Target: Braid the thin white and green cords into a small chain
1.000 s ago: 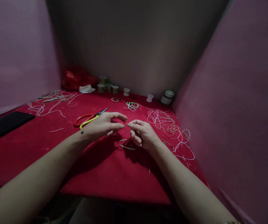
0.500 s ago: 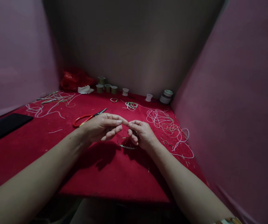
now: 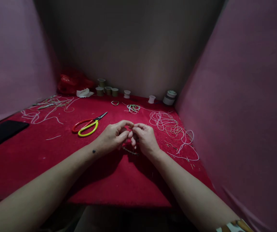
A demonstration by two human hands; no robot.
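Both hands meet over the middle of the red cloth, fingertips together. My left hand (image 3: pixel 115 135) is closed, its fingers curled, thumb bent inward. My right hand (image 3: pixel 145 137) pinches with thumb and forefinger right beside the left fingertips. What lies between the fingers is too small to make out. A thin braided cord (image 3: pixel 130 151) shows just below the hands, partly hidden by them. Left of my left hand lie scissors (image 3: pixel 88 129) with one red and one yellow handle, blades pointing up and right.
Tangled thread (image 3: pixel 164 122) spreads on the right, with more thread (image 3: pixel 49 106) at the left. Several spools (image 3: pixel 100 91), a small jar (image 3: pixel 170 98), a red bag (image 3: pixel 73 83) and a small bracelet (image 3: pixel 115 103) sit toward the back. A black flat object (image 3: pixel 6 132) lies far left.
My left hand has turned over and curled its fingers, moving slightly right and uncovering the scissors' yellow handle. The right hand stays pinched. The whole view has shifted a little.
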